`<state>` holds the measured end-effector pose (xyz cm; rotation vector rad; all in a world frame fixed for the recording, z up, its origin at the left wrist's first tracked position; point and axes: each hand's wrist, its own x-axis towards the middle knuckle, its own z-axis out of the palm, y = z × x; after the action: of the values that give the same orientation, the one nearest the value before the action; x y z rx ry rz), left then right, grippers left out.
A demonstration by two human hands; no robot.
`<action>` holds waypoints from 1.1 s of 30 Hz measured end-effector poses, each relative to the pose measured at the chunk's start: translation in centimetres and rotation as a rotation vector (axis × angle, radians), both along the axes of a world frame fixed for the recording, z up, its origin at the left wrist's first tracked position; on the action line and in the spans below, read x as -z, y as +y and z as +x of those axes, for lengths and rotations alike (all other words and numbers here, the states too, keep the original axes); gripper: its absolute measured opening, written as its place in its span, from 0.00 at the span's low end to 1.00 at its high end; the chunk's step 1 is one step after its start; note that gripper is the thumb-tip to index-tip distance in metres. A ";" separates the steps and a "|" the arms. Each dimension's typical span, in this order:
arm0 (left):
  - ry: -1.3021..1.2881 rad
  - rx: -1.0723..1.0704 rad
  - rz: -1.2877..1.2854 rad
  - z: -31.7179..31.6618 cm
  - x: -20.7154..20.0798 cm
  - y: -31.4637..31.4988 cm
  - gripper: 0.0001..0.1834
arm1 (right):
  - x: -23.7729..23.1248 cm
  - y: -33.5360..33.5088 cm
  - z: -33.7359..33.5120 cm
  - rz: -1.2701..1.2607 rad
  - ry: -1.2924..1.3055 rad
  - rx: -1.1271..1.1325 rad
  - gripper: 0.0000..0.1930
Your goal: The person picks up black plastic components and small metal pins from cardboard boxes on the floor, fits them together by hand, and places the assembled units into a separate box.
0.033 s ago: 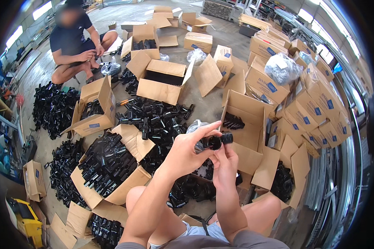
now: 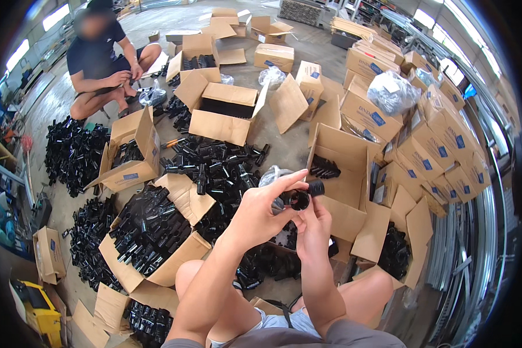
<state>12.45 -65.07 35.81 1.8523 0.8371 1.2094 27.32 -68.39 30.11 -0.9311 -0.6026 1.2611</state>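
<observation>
Left hand (image 2: 260, 213) and right hand (image 2: 314, 223) raised at centre, fingers of both pinching black tube fitting (image 2: 300, 198) between them. Open carton (image 2: 342, 174) at 2 o'clock. Blue-labelled brown boxes (image 2: 446, 142) stacked at 3. Bare concrete floor (image 2: 287, 148) at 12.

Black fittings (image 2: 214, 168) and open cartons (image 2: 342, 174) close around; air above free.

black fitting (image 2: 300, 199) partly hidden by left hand (image 2: 260, 216), co-worker's face blurred
</observation>
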 end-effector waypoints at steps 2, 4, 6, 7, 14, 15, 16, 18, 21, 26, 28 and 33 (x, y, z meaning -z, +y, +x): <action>-0.057 0.018 -0.060 0.2 1.3 -0.2 0.38 | 0.8 0.4 0.7 -0.056 0.028 -0.015 0.13; -0.304 0.052 -0.280 0.8 2.8 -0.3 0.34 | 1.4 0.6 1.0 -0.045 -0.018 -0.026 0.12; -0.434 0.050 -0.739 1.5 2.5 -0.3 0.24 | 1.3 0.9 1.7 -0.074 -0.107 0.010 0.12; -0.432 0.059 -0.894 1.6 2.4 -0.1 0.22 | 0.7 0.8 2.0 -0.043 -0.184 0.007 0.13; -0.597 -0.026 -1.002 2.0 3.7 -0.4 0.17 | -0.2 1.8 1.9 0.098 -0.546 -0.085 0.13; -0.612 -0.038 -0.985 2.0 3.4 -0.5 0.17 | -0.3 1.9 2.0 0.090 -0.546 -0.101 0.13; -0.626 -0.052 -0.967 2.0 3.2 -0.5 0.17 | -0.4 2.1 2.1 0.082 -0.546 -0.118 0.13; -0.613 -0.041 -0.981 1.8 3.3 -0.3 0.18 | -0.4 2.5 2.2 0.073 -0.532 -0.140 0.13; -0.593 -0.049 -1.001 1.3 3.0 0.0 0.19 | 0.1 3.1 2.3 0.103 -0.515 -0.161 0.12; -0.562 -0.010 -1.038 0.1 3.7 0.5 0.21 | 0.7 4.4 3.1 0.168 -0.442 -0.251 0.12; -0.568 -0.015 -1.033 -0.1 3.8 0.6 0.21 | 0.1 4.8 3.0 0.162 -0.359 -0.291 0.12; -0.696 -0.007 -1.053 -0.3 3.7 0.7 0.17 | 0.5 6.3 2.1 0.094 -0.295 -0.264 0.14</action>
<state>12.17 -64.37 32.10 0.5295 0.8180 0.9937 29.43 -62.08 29.63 -0.9891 -1.0356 1.3246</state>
